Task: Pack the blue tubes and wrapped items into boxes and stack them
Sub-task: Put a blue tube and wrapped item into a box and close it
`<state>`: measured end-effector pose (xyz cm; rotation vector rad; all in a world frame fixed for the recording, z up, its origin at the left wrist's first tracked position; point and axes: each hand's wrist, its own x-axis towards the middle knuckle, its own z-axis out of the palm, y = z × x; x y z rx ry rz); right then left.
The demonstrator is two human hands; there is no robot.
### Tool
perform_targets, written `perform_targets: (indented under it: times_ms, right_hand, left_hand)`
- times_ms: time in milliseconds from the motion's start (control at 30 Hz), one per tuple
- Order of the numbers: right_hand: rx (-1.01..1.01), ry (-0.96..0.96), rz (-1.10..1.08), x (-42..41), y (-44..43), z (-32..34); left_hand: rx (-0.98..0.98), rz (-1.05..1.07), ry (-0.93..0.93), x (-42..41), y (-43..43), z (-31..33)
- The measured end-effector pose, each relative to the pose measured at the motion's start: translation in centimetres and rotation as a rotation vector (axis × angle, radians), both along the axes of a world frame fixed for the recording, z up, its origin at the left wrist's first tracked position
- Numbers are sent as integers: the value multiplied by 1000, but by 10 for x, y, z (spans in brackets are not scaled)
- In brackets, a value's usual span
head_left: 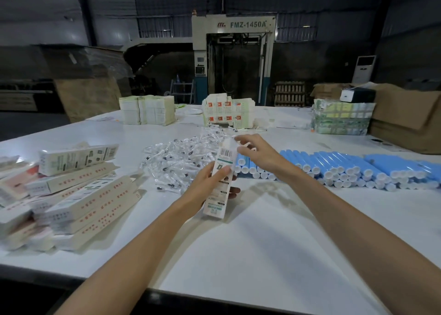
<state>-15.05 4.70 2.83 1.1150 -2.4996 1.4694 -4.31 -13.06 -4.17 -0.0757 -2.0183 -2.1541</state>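
A broad white table (238, 255) fills this dim workshop, with a machine (233, 52) marked FMZ-1450A behind it. Over the table's middle the left hand (210, 183) grips a long box (217, 202), near upright, its top leaning away and to the right. The right hand (255, 152) pinches the top flap. I cannot tell what is inside. Wrapped items (181, 157) lie heaped just beyond, blue tubes (346, 166) are banked at right, and piled boxes (78, 195) sit at left.

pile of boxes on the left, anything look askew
Yes. The long cream cardboard boxes lie fanned at differing angles rather than squared up, and the topmost box sits crosswise on them. The blue plastic tubes on the right lie in even rows.
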Motion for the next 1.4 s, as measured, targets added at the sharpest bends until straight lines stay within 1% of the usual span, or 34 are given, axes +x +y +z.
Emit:
perform_targets:
  times_ms: [67, 133, 167, 233, 333, 467, 600, 667, 733, 800, 867, 933, 1000, 1100, 1200, 1300, 1400]
  right_hand:
    - [-148, 6, -67, 2, -5, -11]
    - [-220, -3, -129, 4, -11, -22]
    - [-202, -7, -137, 4, -15, -30]
    - [-102, 11, -102, 6, -24, -46]
    - [62, 87, -53, 11, -44, -68]
    - [176, 122, -128, 21, -67, -80]
    - [423, 268, -146, 29, -81, -86]
    - [491, 313, -171, 33, -83, -85]
    - [540, 335, -201, 35, -80, -81]
    - [584, 321, -220, 34, -70, -76]
    - [574, 221, -234, 31, -54, -69]
    - [474, 65, -249, 25, -35, -63]
    - [313, -59, -243, 21, -12, -56]
    - [-23, -147, -188, 20, 23, -53]
    - [-384, -235, -211, 17, 52, -52]
    - [-641, -351, -283, 11, 70, -43]
    - [-876, -440, -211, 8, 81, -22]
  left_hand:
    - [35, 84, 17, -1, -5, 3]
    - [71, 246, 67, -2, -17, 8]
    - [93, 345, 93, -2, -25, 12]
    - [132, 526, 136, -2, -42, 15]
    - [203, 685, 132, -5, -56, 11]
    - [273, 704, 86, -10, -59, 6]
    - [256, 694, 105, -8, -57, 7]
    - [273, 661, 104, -7, -54, 9]
    - [301, 609, 61, -7, -52, 10]
    - [309, 567, 32, -8, -49, 9]
    - [297, 537, 41, -9, -45, 8]
    - [272, 509, 55, -10, -40, 6]
    - [256, 458, 42, -12, -34, 4]
    - [259, 331, 14, -11, -20, 3]
    - [186, 209, 9, -7, -5, 1]
    - [140, 109, 6, -2, 11, 1]
    - [74, 25, 12, 2, 26, 1]
